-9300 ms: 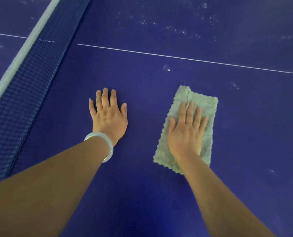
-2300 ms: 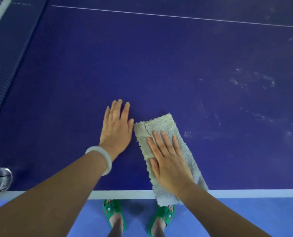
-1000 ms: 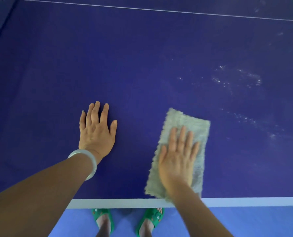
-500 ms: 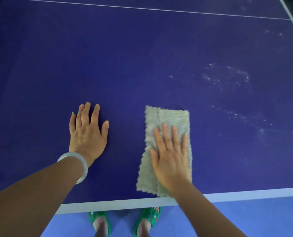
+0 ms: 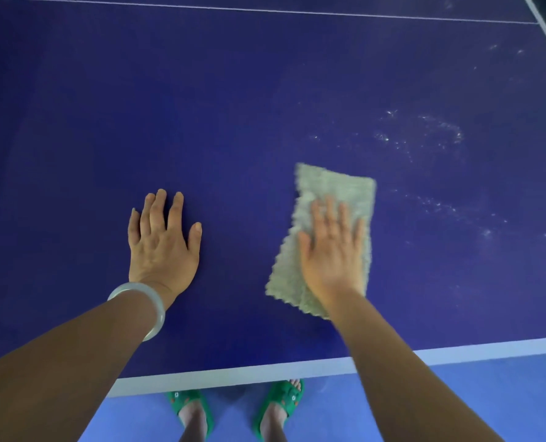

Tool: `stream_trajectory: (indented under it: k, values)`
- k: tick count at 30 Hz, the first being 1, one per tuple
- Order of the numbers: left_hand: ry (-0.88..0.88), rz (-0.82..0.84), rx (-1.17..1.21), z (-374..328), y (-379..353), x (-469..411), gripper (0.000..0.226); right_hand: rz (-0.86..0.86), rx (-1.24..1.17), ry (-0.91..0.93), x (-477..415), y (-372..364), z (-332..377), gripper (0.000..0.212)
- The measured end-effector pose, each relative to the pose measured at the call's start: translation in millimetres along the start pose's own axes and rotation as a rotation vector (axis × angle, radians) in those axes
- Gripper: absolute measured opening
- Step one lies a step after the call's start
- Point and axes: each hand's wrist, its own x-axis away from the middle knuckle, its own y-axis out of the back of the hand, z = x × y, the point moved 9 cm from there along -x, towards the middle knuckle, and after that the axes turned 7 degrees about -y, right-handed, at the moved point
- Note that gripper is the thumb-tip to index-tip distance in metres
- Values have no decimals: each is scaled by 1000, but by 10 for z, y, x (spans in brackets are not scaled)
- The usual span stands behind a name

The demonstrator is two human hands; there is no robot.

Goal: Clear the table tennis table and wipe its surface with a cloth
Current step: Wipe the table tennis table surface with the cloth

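**Wipe in progress near the table edge; dusty patch on the right not yet done**

- Step: wiping. Nothing loose shows on the visible part of the table [image 5: 233, 106], so I judge clearing done, at least on this end.
- Cloth [image 5: 335, 186]: grey-green and folded into a long strip. It lies flat on the table, right of centre and near the pale edge band [image 5: 233, 374], with its long axis running away from the person.
- Right hand [image 5: 332, 250]: palm down on the near half of the cloth, fingers straight and slightly spread. It presses, with no pinch or curl round the fabric. Hand and cloth are both blurred, which reads as mid-stroke. I can't tell the direction.
- Left hand [image 5: 163, 244]: flat on bare table well left of the cloth, fingers extended, holding nothing. Looks like a brace. Pale bracelet [image 5: 144, 301] on that wrist.
- Dirt: white dust specks [image 5: 418, 132] lie beyond and to the right of the cloth, with a trail running toward the right side. The surface left of the cloth looks uniform.
- Next move, my call: carry the cloth right and outward over the specks, keeping palm pressure even so the strip doesn't bunch or unfold. The reach grows that way, so shift the bracing hand or step sideways.
- Risk: a flat palm has no hold on the fabric, so a fast stroke may slide off it.
- Below the edge: green sandals [image 5: 189, 406] on a blue floor [image 5: 456, 403].
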Motion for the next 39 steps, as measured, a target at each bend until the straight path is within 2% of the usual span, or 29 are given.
stream_trajectory:
  k: [2, 4, 6, 9, 11, 12, 15, 17, 19, 22, 24, 30, 32, 34, 36, 37, 39]
  values:
    - [-1, 1, -2, 4, -1, -2, 63, -29, -46, -206, 197, 3, -451, 67]
    - [-1, -3, -1, 2, 8, -3, 63, -57, -69, -268, 539, -20, -458, 66]
    - [-6, -8, -5, -8, 10, -2, 63, -50, -76, -197, 670, -78, -110, 65]
    - [-6, -5, -7, -3, 12, 0, 63, -8, -61, 133, 511, -113, 537, 63]
    - [-2, -2, -10, 6, 6, -3, 63, 5, -30, 294, 365, -86, 610, 62]
    - [-5, 0, -10, 5, 3, -7, 63, 2, -20, 281, 297, -67, 496, 62]
    - [-14, 6, -15, -4, -10, -7, 63, -23, -40, -6, 178, -20, -73, 64]
    - [7, 23, 8, -17, 8, 4, 62, -7, -35, -89, 193, -27, -214, 65]
    - [9, 5, 80, -177, 64, 9, 59, -8, -32, -77, 200, -19, -181, 65]
    - [-153, -49, 153, -851, 118, 62, 56, -11, -54, -61, 185, -11, -164, 65]
    - [-232, -25, 134, -1261, 2, 120, 59, -22, -43, 11, 221, 3, -184, 64]
    - [-194, 32, -33, -1371, -205, 163, 62, -4, 35, 258, 686, -24, -774, 62]
    - [-197, 52, -42, -1390, -216, 154, 67, -25, 61, 185, 470, 29, -1148, 61]
    - [-187, 67, -51, -1399, -223, 141, 69, -49, 4, -72, 80, 133, -1489, 62]
    - [-180, 76, -52, -1397, -225, 149, 68, -29, -76, -322, -206, 170, -1523, 63]
    - [-180, 73, -53, -1396, -222, 152, 67, -28, -91, -367, -257, 177, -1374, 63]
    - [-178, 58, -57, -1391, -209, 148, 62, -45, -72, -228, -168, 169, -861, 63]
